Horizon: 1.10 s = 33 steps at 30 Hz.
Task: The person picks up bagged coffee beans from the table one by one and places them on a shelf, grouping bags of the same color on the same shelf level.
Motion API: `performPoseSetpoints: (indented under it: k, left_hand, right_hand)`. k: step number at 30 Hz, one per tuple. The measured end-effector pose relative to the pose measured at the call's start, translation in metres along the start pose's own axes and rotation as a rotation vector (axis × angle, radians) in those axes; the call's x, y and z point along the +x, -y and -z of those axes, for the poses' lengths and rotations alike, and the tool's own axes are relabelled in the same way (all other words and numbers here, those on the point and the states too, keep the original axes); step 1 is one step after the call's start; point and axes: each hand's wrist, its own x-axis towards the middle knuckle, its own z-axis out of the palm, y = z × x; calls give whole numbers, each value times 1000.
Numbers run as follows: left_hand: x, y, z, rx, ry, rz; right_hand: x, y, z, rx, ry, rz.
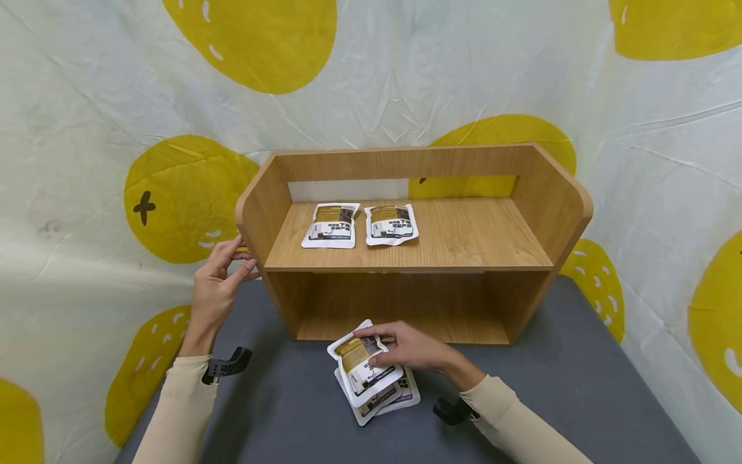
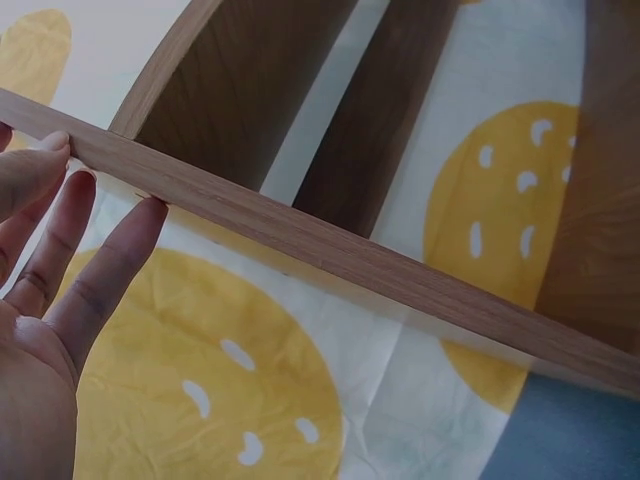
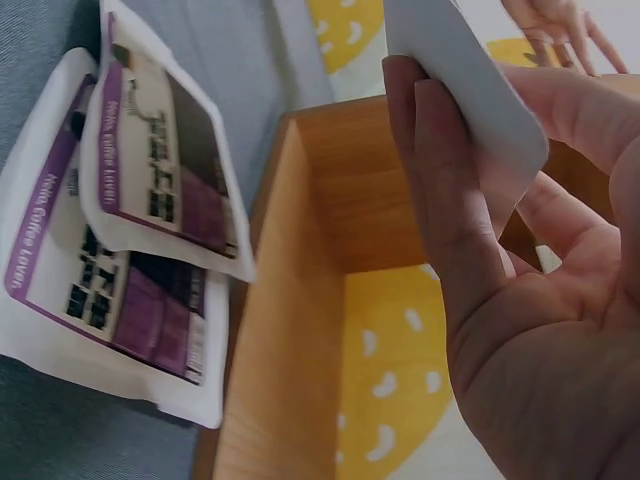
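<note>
Hanging behind the grey bench point(image 1: 568, 386) is patterned cloth point(image 1: 382, 77). The right grip point(image 1: 413, 348) is pinching a packet point(image 1: 361, 370), the relaxed left grip point(image 1: 216, 287) touching a shelf point(image 1: 469, 235).

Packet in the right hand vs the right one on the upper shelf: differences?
- Support: the held packet is pinched by the right hand; the shelf packet lies on the upper shelf.
- Angle: in the head view, the held packet is askew; the shelf packet is nearly square.
- Visibility: fingers partly cover the held packet; the shelf packet is unobstructed.
Shared: white borders, brown-gold printing.
</note>
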Motion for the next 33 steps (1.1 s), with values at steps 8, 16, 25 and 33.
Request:
performPoseSetpoints:
  k: [8, 16, 25, 33]
  left_hand:
    - [1, 0, -1, -5, 4, 4]
    - [1, 1, 0, -9, 1, -1]
    - [0, 1, 1, -26, -10, 4]
    - [0, 2, 0, -36, -13, 7]
  right_hand:
    - [-13, 17, 10, 62, -13, -3]
    - [-24, 43, 18, 52, -37, -4]
    - [-28, 64, 24, 118, -40, 3]
    - [-36, 79, 34, 158, -70, 25]
